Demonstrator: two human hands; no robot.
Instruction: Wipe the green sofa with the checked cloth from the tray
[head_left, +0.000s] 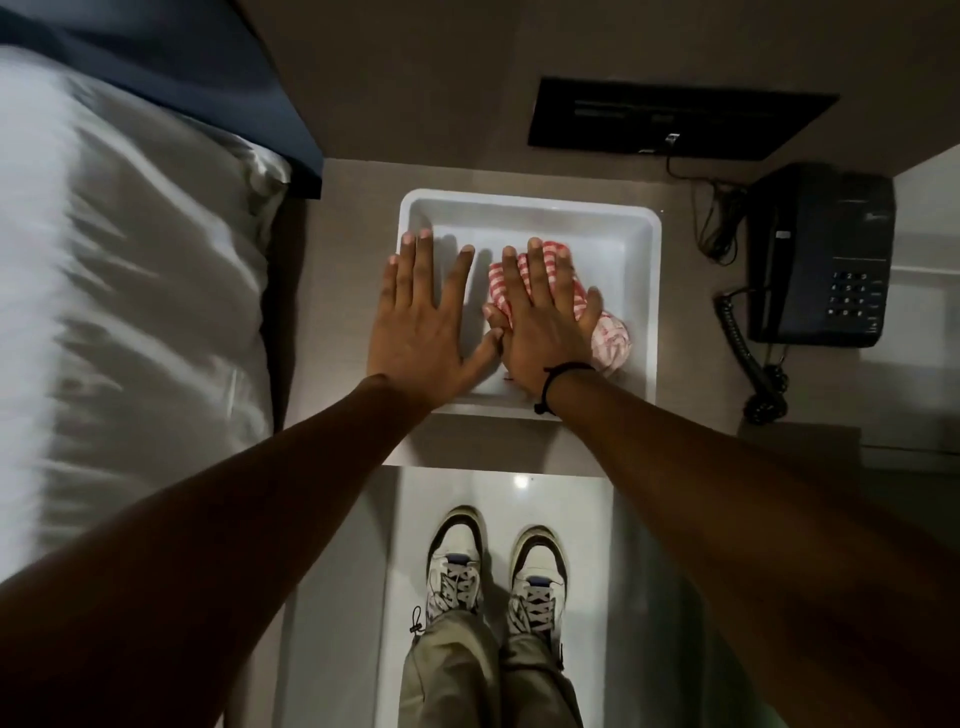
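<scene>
both hands are hovering flat, grip open and holding nothing: the right hand (540, 322) is lying over the red-and-white checked cloth (608, 338) in the white tray (644, 270), the left hand (421, 322) spreading over the tray's left rim.

Both flat hands, right hand (540, 317) over checked cloth (613, 338), in tray (530, 208).

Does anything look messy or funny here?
A little. The checked cloth lies bunched up in the white tray, not folded, and the phone cord trails loosely over the counter. Nothing looks spilled or broken.
</scene>
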